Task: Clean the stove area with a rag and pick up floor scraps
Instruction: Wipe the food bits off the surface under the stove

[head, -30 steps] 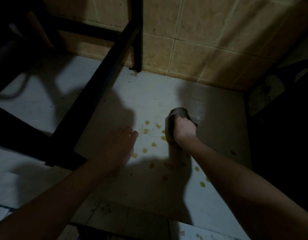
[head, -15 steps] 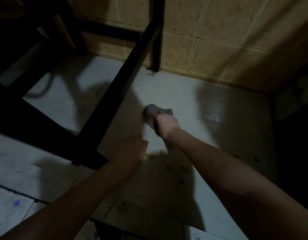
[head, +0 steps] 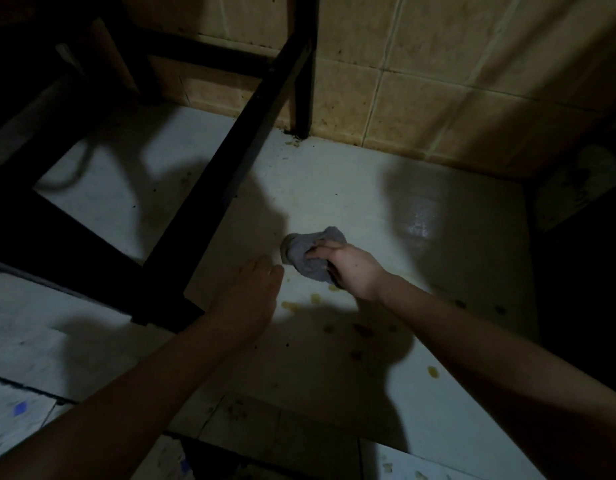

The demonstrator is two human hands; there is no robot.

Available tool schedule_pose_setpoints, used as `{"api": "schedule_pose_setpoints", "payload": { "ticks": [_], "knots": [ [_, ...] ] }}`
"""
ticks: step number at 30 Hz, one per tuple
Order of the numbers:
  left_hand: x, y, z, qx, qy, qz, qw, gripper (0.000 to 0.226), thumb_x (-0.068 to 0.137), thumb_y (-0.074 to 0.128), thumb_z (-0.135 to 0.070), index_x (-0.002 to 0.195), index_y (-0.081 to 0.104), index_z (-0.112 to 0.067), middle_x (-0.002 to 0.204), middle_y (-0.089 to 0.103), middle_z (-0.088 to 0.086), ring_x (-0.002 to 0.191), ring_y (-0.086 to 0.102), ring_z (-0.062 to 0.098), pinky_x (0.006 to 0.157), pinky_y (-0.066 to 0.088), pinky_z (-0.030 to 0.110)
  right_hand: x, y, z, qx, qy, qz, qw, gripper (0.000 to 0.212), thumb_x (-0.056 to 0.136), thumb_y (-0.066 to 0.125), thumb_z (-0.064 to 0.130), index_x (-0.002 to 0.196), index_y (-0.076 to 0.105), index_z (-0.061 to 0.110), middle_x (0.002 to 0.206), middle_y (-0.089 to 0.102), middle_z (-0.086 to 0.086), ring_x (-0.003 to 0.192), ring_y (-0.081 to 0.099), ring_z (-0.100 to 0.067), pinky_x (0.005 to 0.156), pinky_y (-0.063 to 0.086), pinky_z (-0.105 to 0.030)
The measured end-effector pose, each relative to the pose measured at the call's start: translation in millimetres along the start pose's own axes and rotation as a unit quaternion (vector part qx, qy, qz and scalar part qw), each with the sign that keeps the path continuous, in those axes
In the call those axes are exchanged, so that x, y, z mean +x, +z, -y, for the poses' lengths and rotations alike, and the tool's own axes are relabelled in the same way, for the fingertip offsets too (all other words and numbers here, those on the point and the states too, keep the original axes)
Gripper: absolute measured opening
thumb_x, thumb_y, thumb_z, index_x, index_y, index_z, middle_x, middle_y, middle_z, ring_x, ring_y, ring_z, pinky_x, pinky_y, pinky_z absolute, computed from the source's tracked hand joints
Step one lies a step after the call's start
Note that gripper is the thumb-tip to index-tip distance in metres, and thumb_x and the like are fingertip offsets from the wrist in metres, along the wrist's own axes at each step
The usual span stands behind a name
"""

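Rag [head: 308, 258]: grey, bunched, on the white floor [head: 334, 188]; right hand [head: 351, 268] fingers [head: 320, 252] curled round it.
Left hand [head: 246, 299]: fingers straight, holding nothing, just left of the rag.
Scraps [head: 315, 298]: yellow bits on the floor, just nearside of both hands' fingers.
Frame [head: 230, 161]: black bar, left of the fingers.

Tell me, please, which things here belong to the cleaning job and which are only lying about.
Job: grey rag, gripped by right hand; left hand; yellow scraps on white floor.
Lying about: black frame; tiled wall; dark cord.
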State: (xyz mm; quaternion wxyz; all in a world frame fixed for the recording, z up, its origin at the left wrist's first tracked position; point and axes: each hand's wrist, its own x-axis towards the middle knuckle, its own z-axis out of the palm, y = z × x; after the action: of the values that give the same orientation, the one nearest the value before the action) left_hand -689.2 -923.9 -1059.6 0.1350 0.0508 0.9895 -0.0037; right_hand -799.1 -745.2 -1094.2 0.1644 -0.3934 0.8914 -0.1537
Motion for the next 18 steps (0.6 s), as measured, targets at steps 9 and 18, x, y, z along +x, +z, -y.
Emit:
{"api": "schedule_pose_setpoints", "payload": {
  "ticks": [9, 18],
  "knots": [
    [-2.0, -8.1, -21.6, 0.004, 0.02, 0.007, 1.0, 0.031, 0.093, 0.042, -0.015, 0.125, 0.044, -0.014, 0.127, 0.048, 0.008, 0.113, 0.048, 0.025, 0.095, 0.043, 0.04, -48.9, -3.5, -24.3, -0.055, 0.12, -0.029, 0.991, 0.052, 0.087, 0.057, 0.015, 0.136, 0.045, 0.024, 0.144, 0.042, -0.006, 0.128, 0.043, -0.031, 0.106, 0.036, -0.035],
    [7.9, -17.2, -49.7, -0.026, 0.062, -0.027, 0.997, 0.028, 0.094, 0.042, -0.013, 0.122, 0.049, -0.013, 0.119, 0.054, 0.007, 0.11, 0.052, 0.022, 0.095, 0.043, 0.036, -131.2, 0.4, -68.2, -0.027, 0.323, -0.1, 0.941, 0.034, 0.097, 0.038, 0.018, 0.129, 0.051, 0.02, 0.134, 0.049, -0.012, 0.124, 0.044, -0.032, 0.107, 0.035, -0.043]
  ]
}}
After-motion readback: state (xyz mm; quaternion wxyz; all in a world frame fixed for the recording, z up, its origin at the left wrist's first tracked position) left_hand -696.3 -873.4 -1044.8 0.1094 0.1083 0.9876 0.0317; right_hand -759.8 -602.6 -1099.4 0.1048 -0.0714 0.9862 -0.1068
